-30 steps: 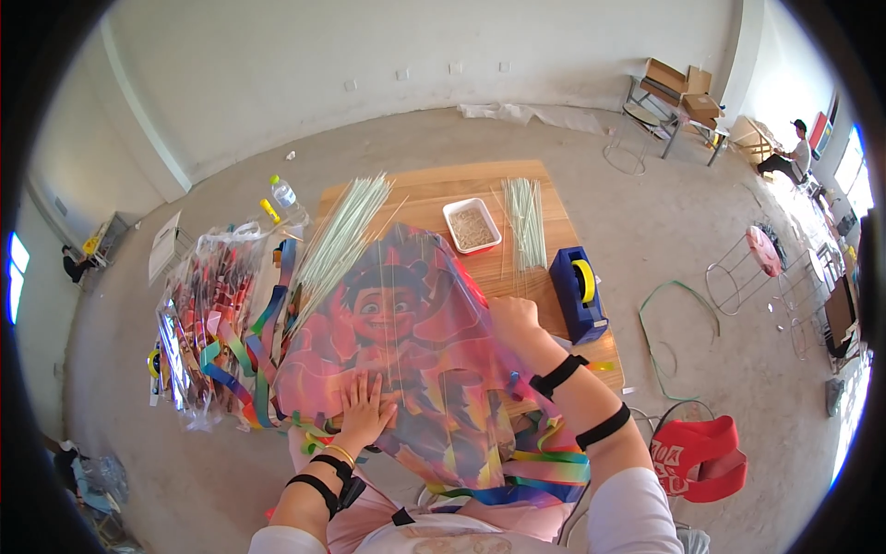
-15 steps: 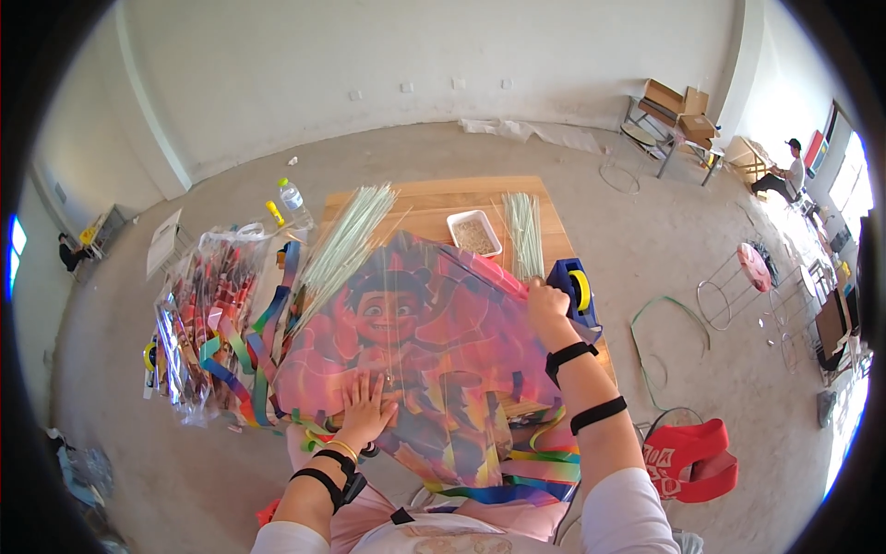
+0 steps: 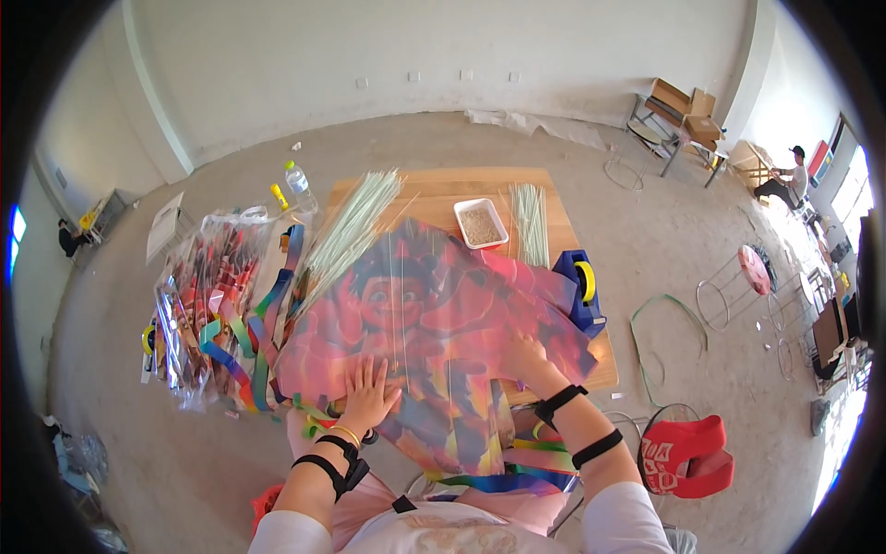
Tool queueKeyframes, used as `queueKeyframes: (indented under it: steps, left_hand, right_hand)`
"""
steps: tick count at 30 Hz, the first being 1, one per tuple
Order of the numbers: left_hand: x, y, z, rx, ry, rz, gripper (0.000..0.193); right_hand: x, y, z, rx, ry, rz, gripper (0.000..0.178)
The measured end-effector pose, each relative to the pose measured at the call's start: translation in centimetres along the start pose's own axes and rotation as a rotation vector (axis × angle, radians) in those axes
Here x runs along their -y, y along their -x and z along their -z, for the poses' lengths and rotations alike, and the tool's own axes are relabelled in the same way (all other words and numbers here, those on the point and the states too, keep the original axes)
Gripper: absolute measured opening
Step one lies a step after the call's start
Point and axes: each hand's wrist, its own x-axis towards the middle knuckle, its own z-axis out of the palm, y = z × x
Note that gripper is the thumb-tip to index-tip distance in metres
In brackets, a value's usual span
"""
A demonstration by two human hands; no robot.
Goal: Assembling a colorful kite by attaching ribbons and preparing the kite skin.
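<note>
A pink and purple kite sail (image 3: 489, 305) printed with a cartoon face covers the near part of the table, its lower part hanging over the front edge. Thin pale sticks run lengthwise down its middle. My left hand (image 3: 369, 395) lies flat on the sail's lower left, fingers spread. My right hand (image 3: 526, 358) is on the right half of the sail with its fingers curled together; whatever they pinch is hidden. Rainbow ribbons (image 3: 517, 482) dangle below the sail at the table's front edge.
Bundles of pale sticks (image 3: 355, 226) (image 3: 529, 222) flank a white tray (image 3: 481, 223) of small bits on the wooden table (image 3: 434, 185). A blue tape dispenser (image 3: 581, 294) stands right; a plastic-wrapped pile (image 3: 212, 305) and a bottle (image 3: 299, 186) are left. A red bag (image 3: 688, 452) sits low right.
My right hand has left the sail's upper right edge and moved down and inward over the sail. The right side of the sail now spreads flatter, nearer the dispenser. My left hand stays put.
</note>
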Motion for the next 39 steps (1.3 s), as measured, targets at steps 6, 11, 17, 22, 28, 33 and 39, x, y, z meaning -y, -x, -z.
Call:
queueKeyframes:
  steps: [6,11,17,22,28,33,39]
  left_hand:
    - [-0.2,-0.7,0.0,-0.042,-0.04,-0.006,0.073]
    - [-1.0,-0.9,1.6,-0.052,0.016,0.043,0.07]
    - [-6.8,-0.8,3.2,-0.157,0.143,-0.114,0.065]
    - [-11.6,1.3,1.9,-0.11,0.179,-0.349,0.059]
    - [-15.7,1.7,1.4,0.007,0.301,-0.147,0.061]
    - [-16.7,-1.3,1.9,0.176,0.516,0.09,0.062]
    - [-15.4,-3.2,1.3,0.165,0.513,0.113,0.03]
  right_hand:
    - [-0.3,7.6,-0.3,-0.155,-0.234,-0.032,0.037]
    - [-1.2,13.7,-2.3,-0.211,-0.598,-0.011,0.037]
    - [0.4,16.8,-5.2,-0.068,-0.734,0.016,0.038]
    - [2.7,14.9,-8.5,0.005,-0.89,-0.023,0.045]
    - [5.8,14.4,-8.1,0.043,-1.012,-0.007,0.057]
    - [8.4,15.6,-7.6,-0.084,-1.442,0.241,0.063]
    - [5.1,16.1,-5.8,-0.16,-1.309,0.145,0.033]
